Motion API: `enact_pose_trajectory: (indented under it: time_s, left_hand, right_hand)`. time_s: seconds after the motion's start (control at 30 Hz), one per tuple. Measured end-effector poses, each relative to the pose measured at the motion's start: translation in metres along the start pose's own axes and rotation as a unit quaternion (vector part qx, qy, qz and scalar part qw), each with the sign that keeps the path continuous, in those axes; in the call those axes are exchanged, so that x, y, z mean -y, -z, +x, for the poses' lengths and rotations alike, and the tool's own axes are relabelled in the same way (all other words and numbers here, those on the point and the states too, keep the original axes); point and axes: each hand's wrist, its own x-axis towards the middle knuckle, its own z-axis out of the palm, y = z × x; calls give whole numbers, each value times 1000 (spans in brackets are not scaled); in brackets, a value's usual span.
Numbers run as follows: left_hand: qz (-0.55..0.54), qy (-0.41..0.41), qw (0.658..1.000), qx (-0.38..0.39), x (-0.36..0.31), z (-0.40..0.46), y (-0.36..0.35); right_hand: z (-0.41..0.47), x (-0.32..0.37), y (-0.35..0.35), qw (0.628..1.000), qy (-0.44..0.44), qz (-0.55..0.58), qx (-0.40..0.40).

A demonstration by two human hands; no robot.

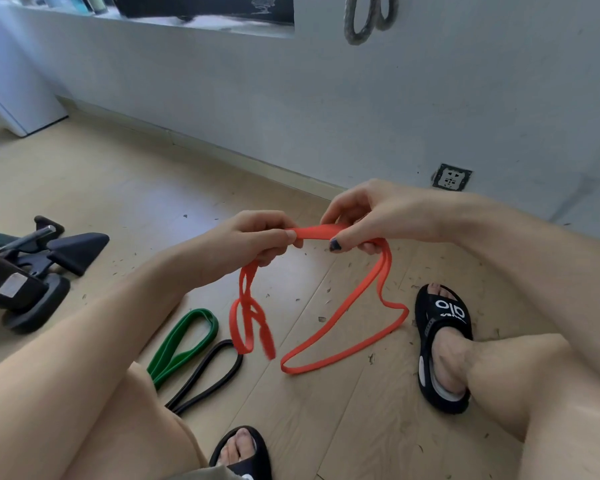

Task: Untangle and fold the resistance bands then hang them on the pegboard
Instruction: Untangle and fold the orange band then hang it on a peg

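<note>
Orange resistance band [343,327] held up over the wooden floor [153,188], a short flat span stretched between both hands, one twisted loop hanging below the left hand [253,239] and a longer loop trailing from the right hand [357,216] down to the boards near the right sandal [442,344]. Left fingers [284,237] curled and clamped on the band; right thumb and fingers pinched on it just beside them. Likely still the untangling step, with the fold to come. To do it well: keep the left grip as the anchor, feed the band through the right fingers to flatten the strap, and let the hanging twist (crossed over itself at least once) spin out before doubling the band. Worth keeping the long loop clear of the sandal. Green band [184,341] and black band [208,375] lying side by side on the floor by the left leg, each seemingly folded already. Grey loops [361,19] hanging on the wall at the top edge; no pegboard plainly seen. Black chair base [32,271] at the floor's left edge, wall socket [451,177] behind the hands.
</note>
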Motion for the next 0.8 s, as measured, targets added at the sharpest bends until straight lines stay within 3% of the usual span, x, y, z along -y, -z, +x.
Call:
enact_pose_trajectory:
  time_s: [0.8]
  left_hand:
    - [-24,-11,999,-32,5,-2,9]
  right_hand:
    - [1,5,-10,1000,-4,16,-8]
